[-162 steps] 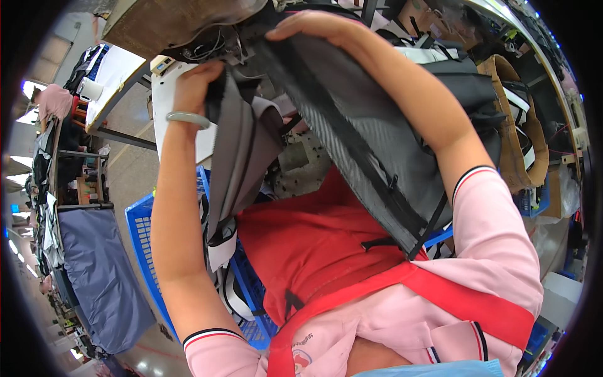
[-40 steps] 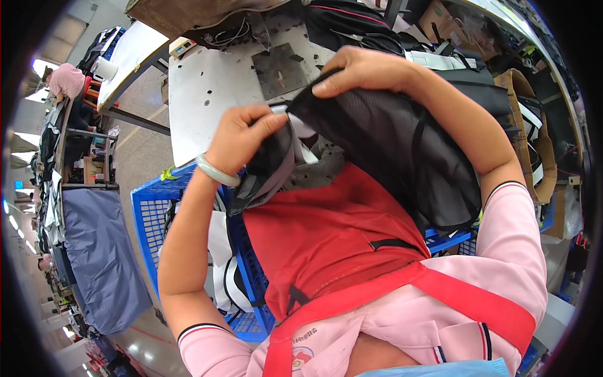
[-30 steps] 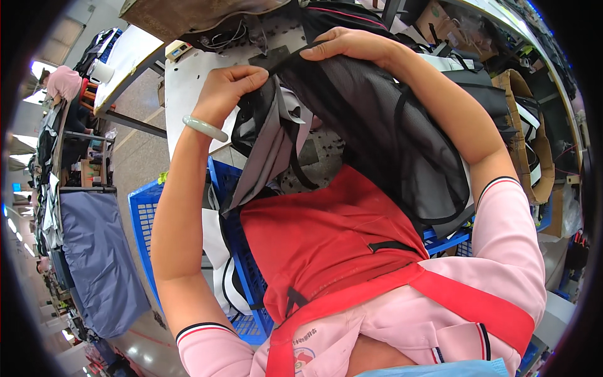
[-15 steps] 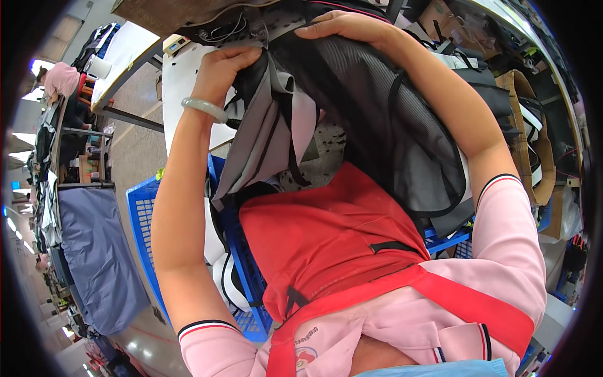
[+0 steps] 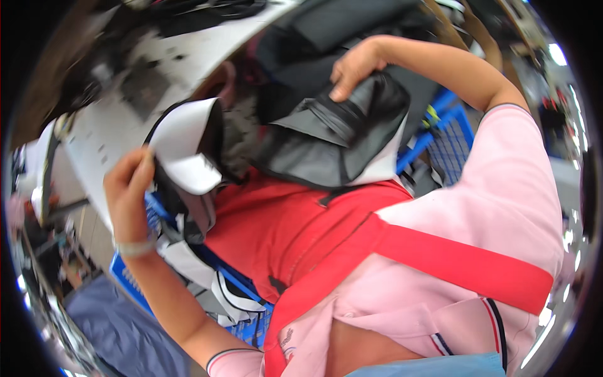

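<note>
My left hand [image 5: 129,179] pinches the edge of a black-edged fabric piece [image 5: 185,141] whose white inner face shows. The piece hangs curled beside my red apron [image 5: 295,232]. Farther right, my right hand [image 5: 361,65] is closed on a bunched grey and black mesh fabric piece [image 5: 336,147], thumb on top. That piece droops in folds over the front of the apron. Whether the two fabric pieces are joined I cannot tell, as the middle between them is dark and blurred.
A white work table [image 5: 103,141] with dark scraps lies ahead on the left. Blue plastic crates flank me: the right crate [image 5: 453,141] and the left crate [image 5: 248,330], which holds white and black pieces. Dark fabric [image 5: 326,31] is heaped at the far side.
My hands have moved apart; the left came down and left with its fabric edge, the right came lower, bunching the mesh. My view has turned, and the fabric's white face now shows.
</note>
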A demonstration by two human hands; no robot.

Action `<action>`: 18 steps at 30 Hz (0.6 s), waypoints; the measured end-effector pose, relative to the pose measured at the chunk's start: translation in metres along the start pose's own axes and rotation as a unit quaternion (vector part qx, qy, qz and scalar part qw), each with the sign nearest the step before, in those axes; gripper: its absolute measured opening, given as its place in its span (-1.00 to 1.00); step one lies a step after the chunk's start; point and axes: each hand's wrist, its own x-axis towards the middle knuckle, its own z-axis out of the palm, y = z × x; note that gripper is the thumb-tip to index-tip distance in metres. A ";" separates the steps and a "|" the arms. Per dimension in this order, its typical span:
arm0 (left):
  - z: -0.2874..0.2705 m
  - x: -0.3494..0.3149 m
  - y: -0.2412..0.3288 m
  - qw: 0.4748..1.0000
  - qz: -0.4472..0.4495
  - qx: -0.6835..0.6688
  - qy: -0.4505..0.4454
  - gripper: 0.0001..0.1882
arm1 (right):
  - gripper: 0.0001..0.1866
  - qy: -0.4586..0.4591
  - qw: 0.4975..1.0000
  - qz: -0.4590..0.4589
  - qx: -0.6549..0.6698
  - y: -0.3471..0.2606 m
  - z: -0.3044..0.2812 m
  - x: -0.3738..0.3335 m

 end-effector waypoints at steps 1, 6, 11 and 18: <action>0.016 -0.013 0.006 1.000 -0.001 -0.004 -0.021 -0.78 | -0.29 -0.081 0.991 0.047 0.099 0.061 0.020 0.004; 0.073 -0.046 0.018 0.989 0.060 -0.016 -0.137 -0.89 | -0.40 -0.039 0.859 0.268 0.434 0.249 0.144 -0.046; 0.114 -0.041 0.039 0.955 0.191 0.111 -0.200 -0.92 | -0.51 -0.053 0.880 0.470 0.043 0.366 0.222 -0.069; 0.175 -0.063 0.015 0.927 0.261 0.174 -0.208 -0.90 | -0.73 0.316 0.949 -0.010 -0.010 0.179 0.125 0.006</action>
